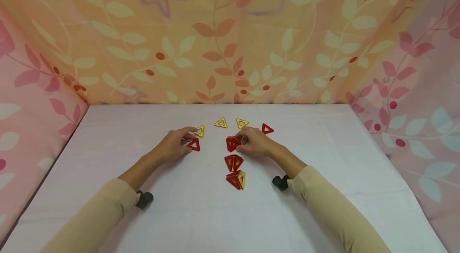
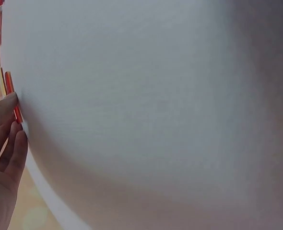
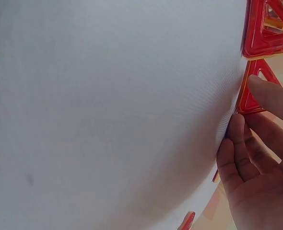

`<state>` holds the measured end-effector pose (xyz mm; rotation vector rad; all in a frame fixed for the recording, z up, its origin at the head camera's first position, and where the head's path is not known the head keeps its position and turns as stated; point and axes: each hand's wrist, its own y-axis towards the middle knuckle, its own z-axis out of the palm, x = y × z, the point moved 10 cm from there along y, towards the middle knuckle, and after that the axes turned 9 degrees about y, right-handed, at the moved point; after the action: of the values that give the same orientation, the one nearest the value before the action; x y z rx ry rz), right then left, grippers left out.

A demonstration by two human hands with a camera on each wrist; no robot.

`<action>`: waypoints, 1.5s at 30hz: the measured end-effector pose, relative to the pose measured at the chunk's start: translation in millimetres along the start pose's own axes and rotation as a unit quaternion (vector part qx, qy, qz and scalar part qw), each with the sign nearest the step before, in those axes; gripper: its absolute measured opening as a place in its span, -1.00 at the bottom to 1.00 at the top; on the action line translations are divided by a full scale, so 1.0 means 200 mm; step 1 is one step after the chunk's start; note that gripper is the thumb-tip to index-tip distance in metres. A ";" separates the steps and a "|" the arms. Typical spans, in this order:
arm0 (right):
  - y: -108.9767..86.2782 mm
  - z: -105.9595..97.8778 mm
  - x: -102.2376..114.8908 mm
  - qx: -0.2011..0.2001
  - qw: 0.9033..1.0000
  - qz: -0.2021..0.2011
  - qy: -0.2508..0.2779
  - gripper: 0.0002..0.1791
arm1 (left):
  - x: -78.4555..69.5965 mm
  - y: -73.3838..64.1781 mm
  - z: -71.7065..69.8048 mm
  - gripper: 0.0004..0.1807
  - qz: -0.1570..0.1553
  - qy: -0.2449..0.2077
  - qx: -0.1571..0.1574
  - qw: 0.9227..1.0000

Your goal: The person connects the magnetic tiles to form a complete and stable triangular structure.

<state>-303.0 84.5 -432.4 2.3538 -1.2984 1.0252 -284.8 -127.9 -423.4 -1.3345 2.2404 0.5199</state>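
Observation:
My left hand (image 1: 175, 143) pinches a red open-centred triangle tile (image 1: 195, 145) by its left side, the tile near the table surface. In the left wrist view the thumb lies against this red tile (image 2: 13, 98), which shows edge-on. A yellow triangle tile (image 1: 201, 131) is just beyond the left fingertips. My right hand (image 1: 255, 141) holds a small pyramid of red triangle tiles (image 1: 232, 143) from its right side. In the right wrist view the thumb presses one red face (image 3: 252, 98); fingers curl beside its base, and the far faces are hidden.
Two similar tile pyramids, one red (image 1: 234, 163) and one red and yellow (image 1: 236, 180), stand nearer the front. Two yellow triangles (image 1: 221, 123) and a red triangle (image 1: 267, 128) lie at the back of the white-covered table (image 1: 179, 213). Patterned cloth (image 1: 215, 37) hangs behind.

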 end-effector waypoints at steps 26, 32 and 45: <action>0.00 0.00 0.01 0.001 1.000 -0.005 -0.001 -0.59 | -0.10 0.08 0.09 -0.37 -0.013 -0.002 0.026 1.000; 0.00 0.00 0.01 0.003 1.000 0.005 0.001 -0.58 | -0.14 0.10 0.12 -0.39 -0.013 -0.002 0.031 0.999; 0.00 0.00 0.01 -0.001 1.000 0.000 -0.009 -0.56 | -0.18 0.15 0.18 -0.37 -0.027 0.019 0.047 0.998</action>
<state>-302.2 84.1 -431.6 2.3659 -1.3063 1.0050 -289.0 -68.6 -429.7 -1.3633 2.2234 0.3691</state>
